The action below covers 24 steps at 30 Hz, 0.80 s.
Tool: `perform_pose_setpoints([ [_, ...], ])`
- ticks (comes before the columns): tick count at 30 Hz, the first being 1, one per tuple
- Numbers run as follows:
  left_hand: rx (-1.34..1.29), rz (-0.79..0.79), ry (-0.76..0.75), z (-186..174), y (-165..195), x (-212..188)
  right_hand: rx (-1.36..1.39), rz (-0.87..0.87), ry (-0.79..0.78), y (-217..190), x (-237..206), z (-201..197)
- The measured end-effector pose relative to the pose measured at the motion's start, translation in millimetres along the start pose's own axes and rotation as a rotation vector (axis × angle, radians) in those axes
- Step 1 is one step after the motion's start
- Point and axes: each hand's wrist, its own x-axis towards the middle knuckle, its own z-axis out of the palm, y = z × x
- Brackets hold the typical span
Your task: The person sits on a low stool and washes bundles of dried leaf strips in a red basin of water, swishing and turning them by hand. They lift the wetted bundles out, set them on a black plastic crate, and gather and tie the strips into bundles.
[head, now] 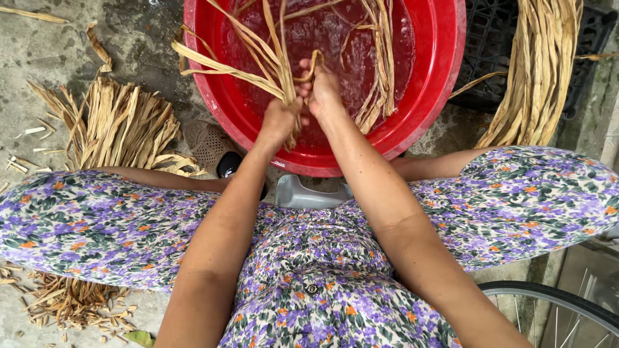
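Hands at top centre, over red basin point(438, 96) of water: left hand point(278, 121) grip closed tight around wet straw strips point(258, 61), right hand point(321, 90) grip closed, pinching same bundle. Wet concrete floor point(51, 51); dry strip pile point(119, 125) left, long bundle point(538, 71) on black crate point(483, 45) upper right.

— The round red plastic basin point(431, 77), is it glossy?
— Yes, smooth and shiny, with clear water inside that looks wet and glinting.
— And the tan dried plant strips point(258, 55) gripped by the left hand point(279, 121) and right hand point(320, 92)?
— Fibrous, flat, matt where dry, darker and slick where soaked.
— The heap of pale dry strips point(119, 125) on the ground?
— Papery, stiff and dull. The grey concrete floor point(51, 58) is rough, stained and damp-looking.
— The black crate point(490, 58)?
— Matt plastic lattice. The floral purple dress point(97, 225) is soft, thin cloth.
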Motion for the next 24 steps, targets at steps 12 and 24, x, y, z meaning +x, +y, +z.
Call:
perform_pose_setpoints([
  [12, 0.409, -0.133, -0.094, -13.7, 12.0, -20.4, -0.012, 0.187, -0.002, -5.6, 5.9, -16.7],
  [24, -0.210, 0.110, 0.028, -115.8, 132.9, -100.5, 0.199, 0.013, 0.346, -54.3, 47.1, -112.2],
])
